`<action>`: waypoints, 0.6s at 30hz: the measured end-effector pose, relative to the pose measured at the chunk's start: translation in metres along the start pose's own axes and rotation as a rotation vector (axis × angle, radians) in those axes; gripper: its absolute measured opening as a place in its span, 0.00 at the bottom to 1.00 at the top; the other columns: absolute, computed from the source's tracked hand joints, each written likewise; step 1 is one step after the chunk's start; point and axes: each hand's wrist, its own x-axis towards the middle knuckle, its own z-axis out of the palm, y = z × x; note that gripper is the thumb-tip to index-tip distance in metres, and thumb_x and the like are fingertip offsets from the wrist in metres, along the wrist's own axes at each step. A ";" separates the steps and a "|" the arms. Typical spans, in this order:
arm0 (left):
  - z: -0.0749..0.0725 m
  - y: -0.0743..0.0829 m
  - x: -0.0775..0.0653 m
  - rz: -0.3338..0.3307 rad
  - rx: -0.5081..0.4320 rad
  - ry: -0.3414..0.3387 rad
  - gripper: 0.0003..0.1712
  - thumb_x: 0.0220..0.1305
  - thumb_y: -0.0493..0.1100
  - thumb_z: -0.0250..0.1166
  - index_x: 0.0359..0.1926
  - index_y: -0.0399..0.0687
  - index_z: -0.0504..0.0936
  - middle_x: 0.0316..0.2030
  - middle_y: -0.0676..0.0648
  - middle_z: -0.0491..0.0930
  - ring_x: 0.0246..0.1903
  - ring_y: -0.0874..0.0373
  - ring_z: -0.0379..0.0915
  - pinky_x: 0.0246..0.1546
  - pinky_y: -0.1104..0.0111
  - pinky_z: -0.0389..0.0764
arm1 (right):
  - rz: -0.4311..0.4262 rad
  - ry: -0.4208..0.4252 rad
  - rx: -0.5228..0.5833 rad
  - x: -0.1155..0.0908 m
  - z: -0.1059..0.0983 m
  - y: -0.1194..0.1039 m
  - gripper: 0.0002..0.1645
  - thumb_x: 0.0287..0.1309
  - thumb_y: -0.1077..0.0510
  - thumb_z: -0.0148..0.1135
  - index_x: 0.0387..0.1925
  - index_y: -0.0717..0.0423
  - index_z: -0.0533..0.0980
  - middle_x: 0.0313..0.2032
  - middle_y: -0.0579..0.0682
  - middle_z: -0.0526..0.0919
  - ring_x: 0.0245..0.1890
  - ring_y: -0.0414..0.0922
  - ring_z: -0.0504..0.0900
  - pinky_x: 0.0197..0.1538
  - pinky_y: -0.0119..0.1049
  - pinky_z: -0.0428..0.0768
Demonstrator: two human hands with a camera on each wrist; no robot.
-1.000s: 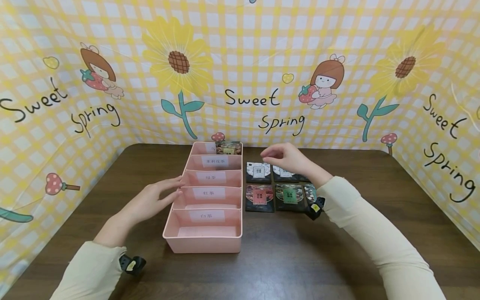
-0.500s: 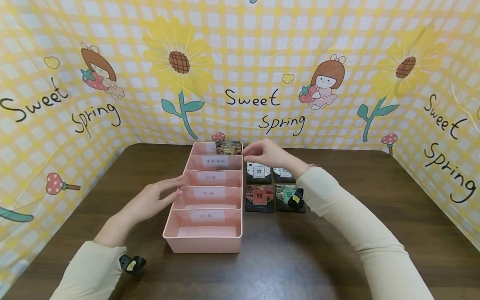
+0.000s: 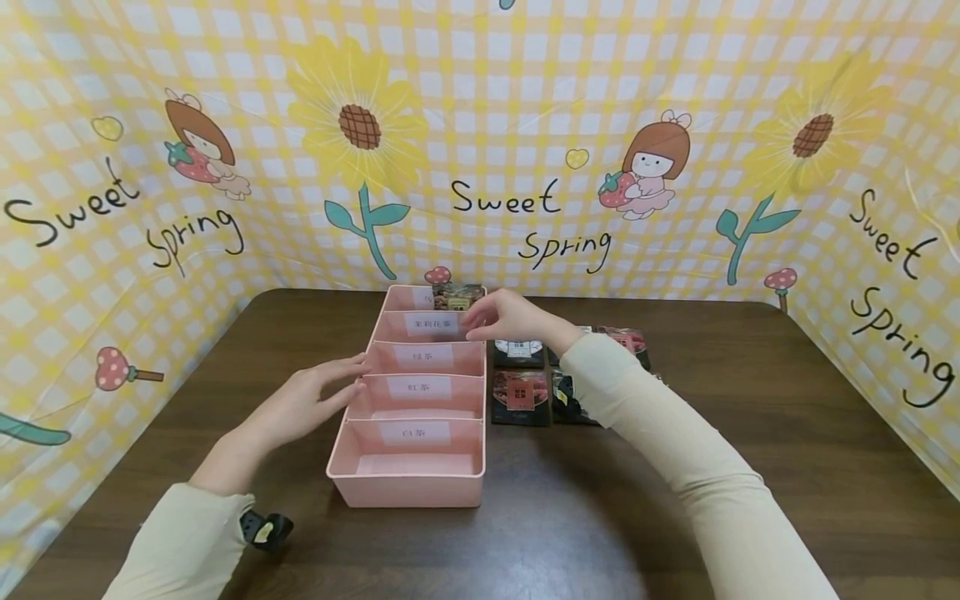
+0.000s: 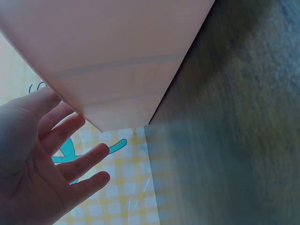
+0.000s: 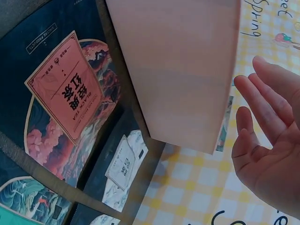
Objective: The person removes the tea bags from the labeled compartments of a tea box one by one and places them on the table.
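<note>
A pink divided box (image 3: 405,492) stands lengthwise on the table, each compartment bearing a white label. My left hand (image 3: 292,412) rests its fingertips at the box's left rim, fingers fairly straight. Over the right rim, at the second compartment from the back, is my right hand (image 3: 517,317); its fingers are loosely bent, and nothing shows between them in the right wrist view. A patterned tea sachet (image 3: 459,297) stands in the rearmost compartment. Right of the box lie a black tea sachet with a red label (image 3: 521,398) and a white-patterned sachet (image 3: 519,354).
Another reddish sachet (image 3: 628,342) lies farther right, and more sachets are partly hidden beneath the right forearm. A yellow checked cloth (image 3: 495,150) rises behind and beside the brown table (image 3: 540,533).
My right hand has moved left from above the sachets to over the box's right rim. The left hand has stayed at the left rim.
</note>
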 end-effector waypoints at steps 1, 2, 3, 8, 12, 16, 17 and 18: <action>0.000 0.000 0.000 0.002 0.002 0.001 0.21 0.65 0.44 0.58 0.57 0.40 0.76 0.61 0.36 0.71 0.60 0.39 0.67 0.60 0.46 0.68 | 0.002 -0.007 0.002 0.001 0.001 0.001 0.18 0.56 0.60 0.63 0.48 0.64 0.78 0.45 0.58 0.84 0.45 0.49 0.84 0.49 0.35 0.81; 0.000 0.000 0.000 0.004 0.003 0.003 0.21 0.65 0.44 0.58 0.57 0.40 0.76 0.61 0.36 0.71 0.60 0.39 0.67 0.60 0.46 0.68 | 0.004 -0.016 0.001 0.002 0.002 0.001 0.18 0.56 0.61 0.63 0.48 0.64 0.78 0.45 0.59 0.84 0.45 0.49 0.83 0.49 0.35 0.81; 0.000 0.000 0.000 0.005 0.002 0.003 0.21 0.65 0.43 0.58 0.56 0.40 0.76 0.61 0.36 0.71 0.60 0.39 0.67 0.60 0.46 0.67 | 0.007 -0.024 -0.001 0.003 0.003 0.002 0.18 0.57 0.61 0.62 0.48 0.65 0.78 0.45 0.59 0.84 0.46 0.49 0.83 0.49 0.35 0.81; 0.001 0.000 0.000 0.009 0.001 0.002 0.20 0.65 0.43 0.58 0.56 0.40 0.76 0.61 0.36 0.71 0.60 0.38 0.67 0.59 0.46 0.67 | 0.047 -0.055 -0.043 0.006 0.006 0.001 0.19 0.57 0.60 0.62 0.50 0.64 0.77 0.46 0.58 0.84 0.47 0.49 0.83 0.51 0.35 0.81; 0.001 0.000 0.000 0.009 0.003 0.001 0.20 0.65 0.43 0.58 0.56 0.40 0.76 0.61 0.36 0.71 0.60 0.38 0.67 0.59 0.46 0.67 | 0.070 -0.068 -0.066 0.008 0.007 0.001 0.19 0.57 0.59 0.62 0.50 0.63 0.78 0.47 0.57 0.84 0.48 0.48 0.83 0.52 0.34 0.80; 0.002 -0.001 0.000 0.011 0.003 0.002 0.20 0.65 0.43 0.58 0.56 0.40 0.76 0.61 0.36 0.71 0.61 0.38 0.67 0.59 0.46 0.68 | 0.065 -0.088 -0.076 0.010 0.008 0.003 0.19 0.57 0.58 0.63 0.50 0.62 0.78 0.48 0.56 0.83 0.49 0.48 0.82 0.53 0.34 0.80; 0.002 -0.001 0.000 0.011 0.003 0.002 0.20 0.65 0.43 0.58 0.56 0.40 0.76 0.61 0.36 0.71 0.61 0.38 0.67 0.59 0.46 0.68 | 0.060 -0.093 -0.082 0.011 0.009 0.003 0.19 0.57 0.58 0.62 0.49 0.62 0.78 0.48 0.56 0.83 0.49 0.48 0.82 0.53 0.34 0.80; 0.002 -0.001 0.000 0.011 0.003 0.002 0.20 0.65 0.43 0.58 0.56 0.40 0.76 0.61 0.36 0.71 0.61 0.38 0.67 0.59 0.46 0.68 | 0.052 -0.097 -0.092 0.012 0.009 0.004 0.18 0.58 0.58 0.62 0.49 0.62 0.78 0.48 0.56 0.84 0.49 0.47 0.82 0.53 0.34 0.80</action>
